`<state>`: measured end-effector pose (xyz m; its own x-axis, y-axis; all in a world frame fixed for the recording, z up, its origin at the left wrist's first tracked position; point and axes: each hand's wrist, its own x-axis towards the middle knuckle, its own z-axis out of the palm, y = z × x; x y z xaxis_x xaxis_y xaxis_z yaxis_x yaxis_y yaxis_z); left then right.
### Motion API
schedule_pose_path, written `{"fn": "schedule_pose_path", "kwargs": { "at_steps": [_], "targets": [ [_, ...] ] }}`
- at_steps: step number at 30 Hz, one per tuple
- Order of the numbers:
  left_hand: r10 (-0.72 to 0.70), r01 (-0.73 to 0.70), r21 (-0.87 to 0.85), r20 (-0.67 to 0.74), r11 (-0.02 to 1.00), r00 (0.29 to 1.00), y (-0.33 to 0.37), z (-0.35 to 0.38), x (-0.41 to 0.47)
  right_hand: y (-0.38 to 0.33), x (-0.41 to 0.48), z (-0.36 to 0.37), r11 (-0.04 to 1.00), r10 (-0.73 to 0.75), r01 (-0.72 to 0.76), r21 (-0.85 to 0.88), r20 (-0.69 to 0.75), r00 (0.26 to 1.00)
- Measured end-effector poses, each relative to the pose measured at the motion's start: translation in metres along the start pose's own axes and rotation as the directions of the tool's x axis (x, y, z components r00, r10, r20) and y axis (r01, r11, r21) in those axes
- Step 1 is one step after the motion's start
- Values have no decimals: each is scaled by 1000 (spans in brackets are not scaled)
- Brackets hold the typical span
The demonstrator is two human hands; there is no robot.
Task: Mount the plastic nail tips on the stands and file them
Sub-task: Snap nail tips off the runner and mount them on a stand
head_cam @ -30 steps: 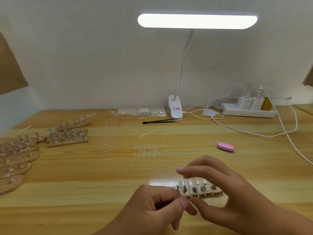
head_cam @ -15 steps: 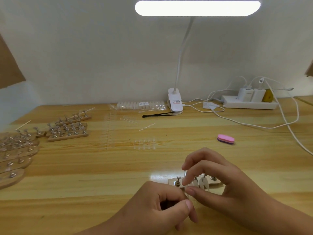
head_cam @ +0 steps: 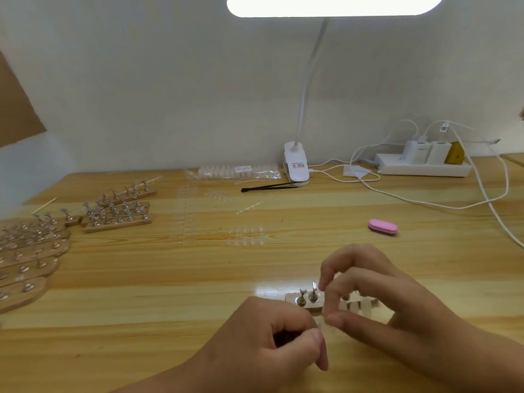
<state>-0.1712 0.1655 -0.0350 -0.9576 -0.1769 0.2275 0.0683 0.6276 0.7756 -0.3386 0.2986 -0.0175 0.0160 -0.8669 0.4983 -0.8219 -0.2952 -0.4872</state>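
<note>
Just ahead, head view: shows a small wooden stand (head_cam: 304, 304) with upright metal pegs, lying on the table (head_cam: 141, 293) between both hands, clear nail tips (head_cam: 363, 303) at its right end. Shows the left hand (head_cam: 272, 336) clenched, thumb against forefinger; cannot tell whether pinching anything. Shows the right hand (head_cam: 397, 307) arched over the stand, fingers curled; grasp unclear. Farther back, a clear bag (head_cam: 235, 171) holding white tip strips, beside the lamp clip (head_cam: 296, 168). Leftward, spare stands (head_cam: 116, 217); rightward, a pink file block (head_cam: 382, 227).
</note>
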Motion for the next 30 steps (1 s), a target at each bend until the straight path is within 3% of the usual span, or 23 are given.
{"fn": "schedule_pose_path", "kwargs": {
  "at_steps": [1,3,5,6,7,8,9,11,14,17,23,30],
  "targets": [
    [97,-88,208,-34,974,995,-3,0,0,0,1,-1,991,84,-91,103,66,994],
    [292,-200,570,-74,797,954,-5,0,2,2,2,-5,938,204,-234,256,137,969],
    [404,-275,653,-51,706,913,-7,1,0,3,6,-13,825,322,-335,456,109,941],
    [400,-292,579,-65,761,914,-5,1,0,5,8,-17,748,386,-367,553,88,918],
    [335,-282,390,-74,876,939,-1,-2,0,7,9,-22,690,432,-375,619,64,900],
    [220,-213,121,-43,969,975,2,-4,1,10,10,-25,667,457,-366,649,31,889],
    [96,-91,-154,28,984,995,5,-6,3,11,11,-26,666,467,-355,656,5,884],
    [-63,124,-499,136,858,989,5,-9,6,11,12,-25,704,451,-332,628,-33,892],
    [-69,236,-786,241,571,968,5,-10,9,11,10,-18,801,403,-329,499,-45,914],
    [-14,234,-852,257,469,966,6,-13,9,13,8,-14,882,339,-312,353,-14,941],
    [-21,228,-840,251,493,968,3,-13,9,20,5,-11,946,243,-237,222,0,970],
    [-69,127,-672,112,730,991,2,-9,6,19,6,-14,937,254,-259,237,51,966]
  ]
}}
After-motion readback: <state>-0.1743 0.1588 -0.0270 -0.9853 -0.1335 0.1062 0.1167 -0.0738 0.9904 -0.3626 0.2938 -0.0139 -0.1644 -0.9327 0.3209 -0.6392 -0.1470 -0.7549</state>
